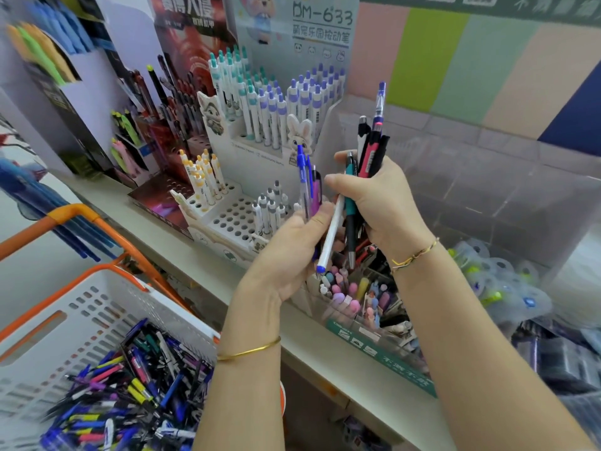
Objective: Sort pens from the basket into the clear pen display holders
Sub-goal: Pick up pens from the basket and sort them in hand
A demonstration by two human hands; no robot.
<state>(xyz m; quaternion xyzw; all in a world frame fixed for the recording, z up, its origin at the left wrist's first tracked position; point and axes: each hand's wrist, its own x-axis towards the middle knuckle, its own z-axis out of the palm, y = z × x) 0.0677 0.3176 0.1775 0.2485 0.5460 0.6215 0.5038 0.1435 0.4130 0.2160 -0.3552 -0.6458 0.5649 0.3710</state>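
Grip: right hand point(383, 203) clasps an upright bundle of pens point(372, 154); left hand point(292, 252) pinches a white pen point(332, 234) and a blue pen point(302, 177). Below them, a clear holder point(374, 346) at the front edge of the surface point(208, 265) contains pastel pens point(348, 294); the basket point(65, 307), lower left, holds loose pens point(136, 385).

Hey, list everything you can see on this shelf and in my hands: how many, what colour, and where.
Basket: one, white with orange handles, lower left.
Loose pens: many, mixed colours, in the basket.
White display stand: one, behind the hands, partly filled.
Clear holder: one, green label, below the hands, holding pastel pens.
White pen: one, blue tip, between both hands.
Left hand: grips blue and purple pens; gold bangle on the wrist.
Right hand: grips a bundle of dark, red and teal pens.
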